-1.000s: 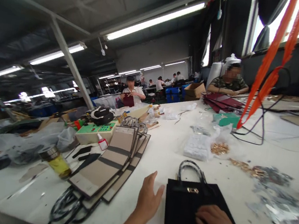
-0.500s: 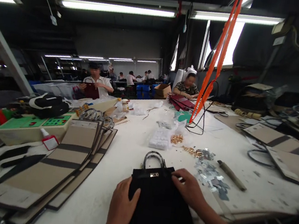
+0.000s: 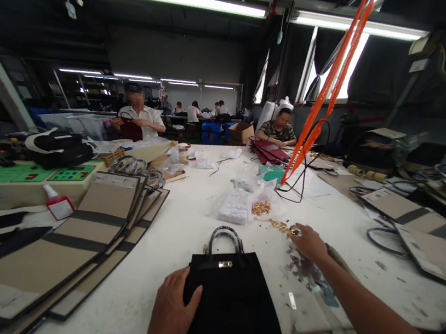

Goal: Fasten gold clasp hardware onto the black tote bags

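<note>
Your left hand (image 3: 172, 310) at 6 o'clock: wrist low, palm turned in, lying open against the left edge of the black handbag (image 3: 230, 306), the thumb (image 3: 193, 294) across its front; no closed grip. The handbag stands at 6 o'clock, close to you, flat on the white work table (image 3: 163, 236), its curved handles (image 3: 226, 239) pointing toward 12 o'clock and a gold clasp (image 3: 225, 264) below them.

Your right hand (image 3: 309, 244) at 4 o'clock: forearm stretched across the table from the lower right, fingers curled and pointing left, their tips beside a scatter of gold fittings (image 3: 279, 226). You cannot tell from this view whether the fingers pinch a small piece. Grey metal scraps (image 3: 306, 270) lie just below that hand.

At 12 o'clock, a clear bag of gold hardware (image 3: 261, 208) sits beside a white packet (image 3: 234, 206). At 8 to 9 o'clock, striped beige panels (image 3: 51, 234) lie stacked; a green-panelled machine (image 3: 30, 181) stands behind them. At 1 o'clock hang orange straps (image 3: 327, 90)
</note>
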`<move>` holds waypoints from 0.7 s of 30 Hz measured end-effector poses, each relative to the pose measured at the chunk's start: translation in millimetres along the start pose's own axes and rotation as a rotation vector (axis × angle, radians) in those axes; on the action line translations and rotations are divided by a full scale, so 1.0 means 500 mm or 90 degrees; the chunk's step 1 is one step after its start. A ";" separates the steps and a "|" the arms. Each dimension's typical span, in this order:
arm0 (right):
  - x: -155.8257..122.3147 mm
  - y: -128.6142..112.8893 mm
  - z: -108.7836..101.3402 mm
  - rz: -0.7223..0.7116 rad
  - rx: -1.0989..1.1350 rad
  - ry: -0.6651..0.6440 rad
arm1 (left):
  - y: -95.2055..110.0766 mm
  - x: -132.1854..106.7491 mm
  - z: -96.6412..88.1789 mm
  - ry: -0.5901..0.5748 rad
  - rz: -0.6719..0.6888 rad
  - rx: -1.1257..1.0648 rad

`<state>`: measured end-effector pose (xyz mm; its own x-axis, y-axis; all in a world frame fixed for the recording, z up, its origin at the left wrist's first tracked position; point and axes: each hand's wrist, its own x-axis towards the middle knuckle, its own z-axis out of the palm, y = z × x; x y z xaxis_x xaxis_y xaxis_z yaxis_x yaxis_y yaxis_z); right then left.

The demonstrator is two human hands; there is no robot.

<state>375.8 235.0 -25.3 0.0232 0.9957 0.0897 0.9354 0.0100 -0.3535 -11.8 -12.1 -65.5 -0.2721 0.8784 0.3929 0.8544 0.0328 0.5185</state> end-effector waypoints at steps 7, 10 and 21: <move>0.036 -0.040 0.018 0.011 0.007 -0.090 | 0.005 0.002 -0.002 -0.015 -0.018 0.011; 0.037 -0.052 0.027 -0.003 0.021 -0.092 | 0.007 0.003 -0.001 -0.017 -0.019 0.012; -0.020 -0.082 0.004 -0.061 0.153 -0.044 | 0.008 -0.005 -0.002 -0.013 -0.008 0.014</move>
<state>336.5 225.0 -13.6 -0.0938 0.9929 0.0726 0.8214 0.1184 -0.5580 -7.9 -14.6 -63.5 -0.2746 0.8871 0.3709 0.8606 0.0547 0.5064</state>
